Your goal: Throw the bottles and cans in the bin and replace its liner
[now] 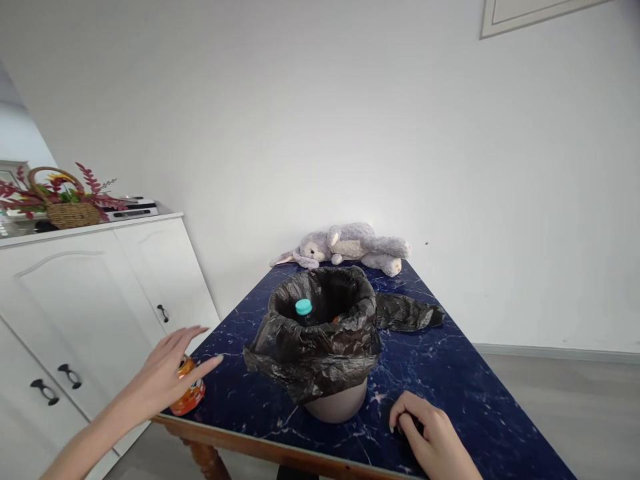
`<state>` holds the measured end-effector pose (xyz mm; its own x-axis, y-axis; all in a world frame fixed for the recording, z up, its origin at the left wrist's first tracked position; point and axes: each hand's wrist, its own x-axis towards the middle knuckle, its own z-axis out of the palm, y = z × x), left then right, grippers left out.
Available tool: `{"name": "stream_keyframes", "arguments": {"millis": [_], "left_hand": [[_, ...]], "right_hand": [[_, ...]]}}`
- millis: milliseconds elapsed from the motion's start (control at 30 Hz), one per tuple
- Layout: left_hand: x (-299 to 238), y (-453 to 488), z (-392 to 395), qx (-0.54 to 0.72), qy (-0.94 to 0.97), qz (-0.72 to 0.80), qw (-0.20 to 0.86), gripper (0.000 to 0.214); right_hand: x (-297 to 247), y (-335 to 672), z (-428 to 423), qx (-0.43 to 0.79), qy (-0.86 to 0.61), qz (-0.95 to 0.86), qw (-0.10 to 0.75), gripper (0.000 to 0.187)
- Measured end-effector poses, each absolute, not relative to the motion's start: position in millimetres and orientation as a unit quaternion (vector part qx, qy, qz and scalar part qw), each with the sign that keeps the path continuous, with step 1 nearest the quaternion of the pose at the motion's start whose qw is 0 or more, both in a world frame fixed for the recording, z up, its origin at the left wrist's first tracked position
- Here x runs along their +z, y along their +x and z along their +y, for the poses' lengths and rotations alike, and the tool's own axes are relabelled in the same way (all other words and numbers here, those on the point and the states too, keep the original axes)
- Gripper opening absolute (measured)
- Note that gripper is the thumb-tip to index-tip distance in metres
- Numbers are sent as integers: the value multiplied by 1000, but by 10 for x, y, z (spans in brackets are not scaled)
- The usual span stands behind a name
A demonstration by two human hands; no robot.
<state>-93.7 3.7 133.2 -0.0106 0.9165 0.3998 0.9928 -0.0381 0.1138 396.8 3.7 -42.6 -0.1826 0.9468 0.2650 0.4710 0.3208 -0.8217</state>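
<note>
My left hand (175,367) is open, thumb and fingers apart, over an orange drink can (189,398) at the table's near left corner. The hand hides part of the can, and I cannot tell whether they touch. My right hand (425,427) rests curled on the table at the near right; something dark shows between its thumb and fingers, too hidden to name. Between my hands stands a pale bin (340,405) lined with a black plastic bag (325,357) folded over its rim. Inside it, a bottle with a turquoise cap (303,307) stands upright beside a small orange patch.
A bunched black plastic bag (407,312) lies right of the bin on the blue marbled table (400,373). A grey plush rabbit (350,247) lies at the far edge against the wall. Left stands a white cabinet (100,280) bearing a flower basket (73,215).
</note>
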Motion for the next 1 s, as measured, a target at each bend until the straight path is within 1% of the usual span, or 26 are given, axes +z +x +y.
{"name": "stream_keyframes", "arguments": {"millis": [67, 133, 233, 300, 367, 433, 500, 567, 600, 667, 733, 833, 933, 1000], "left_hand": [[1014, -1295, 1, -150, -681, -710, 100, 83], [782, -1513, -45, -136, -687, -703, 121, 77], [722, -1546, -87, -159, -692, -689, 144, 63], [895, -1387, -90, -183, -698, -675, 155, 58], [1190, -1106, -88, -220, -702, -650, 194, 56], [1534, -728, -98, -296, -690, -616, 239, 56], [1849, -297, -124, -411, -654, -583, 251, 55], [2088, 133, -150, -542, -642, -497, 216, 59], [2177, 332, -155, -574, -659, -454, 173, 63], [2305, 675, -128, -595, -690, -395, 117, 63], [2387, 938, -35, -576, -726, -365, 83, 57], [2457, 1207, 217, -479, -797, -366, 48, 48], [2463, 1364, 476, -373, -854, -363, 0, 52], [2432, 1403, 575, -339, -863, -374, -24, 58]], "right_hand": [[-426, 3966, 37, 304, -498, -708, 399, 30], [-436, 3971, 38, 306, -494, -712, 394, 29], [-445, 3982, 37, 301, -496, -715, 390, 30], [-440, 3986, 35, 302, -501, -714, 384, 30], [-430, 3986, 34, 305, -504, -716, 374, 30], [-421, 3981, 32, 301, -506, -719, 370, 30], [-420, 3975, 29, 295, -508, -719, 371, 31], [-430, 3973, 26, 287, -511, -718, 376, 32], [-438, 3975, 26, 284, -512, -718, 376, 33], [-461, 3986, 29, 283, -514, -719, 372, 32], [-485, 4001, 37, 285, -512, -724, 364, 32], [-503, 4022, 47, 283, -501, -731, 367, 32], [-485, 4029, 47, 284, -499, -730, 372, 32], [-457, 4024, 41, 290, -503, -725, 371, 32]]}}
